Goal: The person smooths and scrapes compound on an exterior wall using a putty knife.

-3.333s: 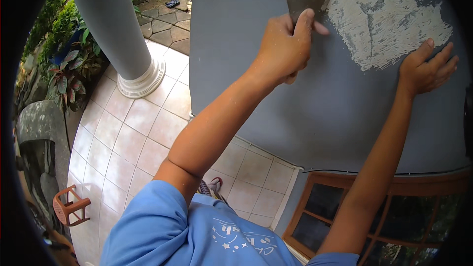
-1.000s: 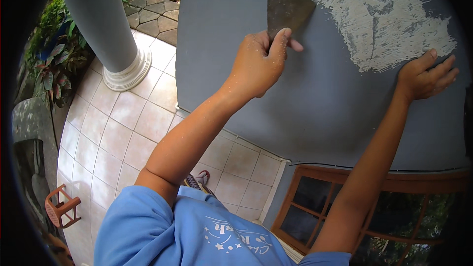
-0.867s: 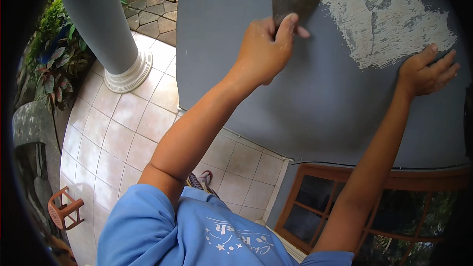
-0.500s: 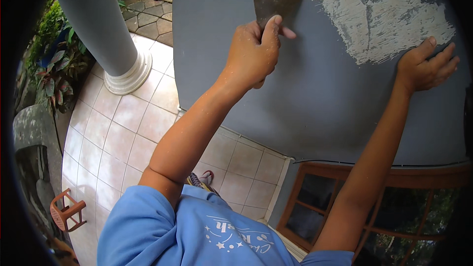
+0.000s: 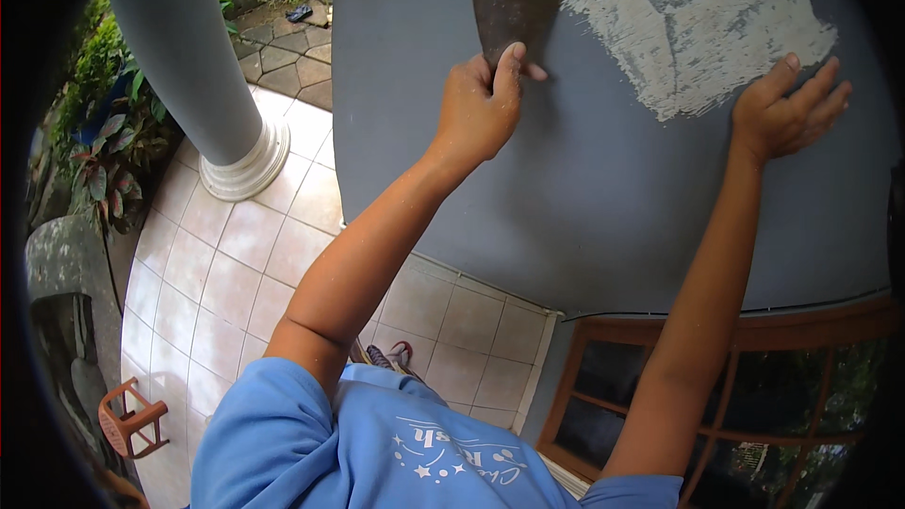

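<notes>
The left grip (image 5: 479,106) is closed around a scraper (image 5: 514,11), its handle hidden inside the curled fingers. The thumb lies up along the lower, narrow end of the blade, and one fingertip pokes out past the blade on the right. The metal blade rises above the fist, widening upward, so its broad edge stands at the far end from the hand, tilted slightly down to the right. That edge's right corner comes right up beside the left margin of a rough whitish patch (image 5: 702,33) on the grey wall (image 5: 584,212); whether the blade presses on the wall I cannot tell. The fist itself sits below and left of the patch, apart from it.

The right grip (image 5: 784,111) is empty and open, fingers spread to the right and thumb pointing up. It is at the lower right border of the patch, well apart from the scraper; whether the palm touches the wall is hidden.

The patch is streaky, with grey showing through and ragged edges. Below the wall is a brown-framed window (image 5: 603,377). On the left, a grey pillar (image 5: 193,47) stands on a pale tiled floor (image 5: 250,231), and a brown stool (image 5: 132,419) is near the lower left.
</notes>
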A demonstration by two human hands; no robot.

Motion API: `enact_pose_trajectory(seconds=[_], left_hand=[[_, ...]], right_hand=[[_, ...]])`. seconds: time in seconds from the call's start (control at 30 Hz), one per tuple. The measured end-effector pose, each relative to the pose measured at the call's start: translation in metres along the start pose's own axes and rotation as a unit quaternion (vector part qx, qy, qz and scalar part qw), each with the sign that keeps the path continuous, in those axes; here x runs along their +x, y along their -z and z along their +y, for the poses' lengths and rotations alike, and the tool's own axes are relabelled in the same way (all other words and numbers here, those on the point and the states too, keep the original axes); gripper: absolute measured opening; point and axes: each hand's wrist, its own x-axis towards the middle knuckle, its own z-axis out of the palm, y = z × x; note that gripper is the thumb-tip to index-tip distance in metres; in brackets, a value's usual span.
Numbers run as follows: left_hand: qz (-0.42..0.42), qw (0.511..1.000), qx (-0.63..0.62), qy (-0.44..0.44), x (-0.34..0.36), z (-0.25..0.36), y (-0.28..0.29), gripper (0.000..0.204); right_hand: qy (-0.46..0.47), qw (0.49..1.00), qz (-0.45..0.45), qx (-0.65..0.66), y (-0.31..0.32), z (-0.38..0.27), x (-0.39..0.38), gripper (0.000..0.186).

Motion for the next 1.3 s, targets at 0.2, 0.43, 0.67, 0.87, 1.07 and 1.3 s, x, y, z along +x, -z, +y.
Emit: enact_pose_trajectory(seconds=[0.2,0.43,0.67,0.87,1.07,1.3], left_hand=[[0.006,0.997,-0.008,-0.073,-0.055,0.013,0.005,0.047],[0.039,0.998,-0.033,-0.043,-0.086,0.027,0.04,0.038],[0.027,0.998,-0.004,-0.049,-0.088,0.04,0.064,0.041],[-0.02,0.998,-0.005,-0.064,-0.086,0.048,0.076,0.045],[-0.036,0.997,-0.006,-0.066,-0.076,0.058,0.08,0.048],[-0.093,0.965,0.084,-0.23,-0.042,0.032,0.106,0.046]], right_hand=[[-0.019,1.0,-0.015,0.002,0.004,-0.012,-0.019,0.06],[0.025,0.956,-0.27,0.107,0.038,-0.14,-0.082,0.065],[0.112,0.94,-0.267,0.178,0.027,-0.17,-0.058,0.057],[0.176,0.883,-0.313,0.302,0.016,-0.198,-0.112,0.064],[0.011,0.934,-0.276,0.228,0.021,-0.201,-0.08,0.053],[-0.128,0.959,-0.228,0.107,0.054,-0.196,-0.046,0.052]])
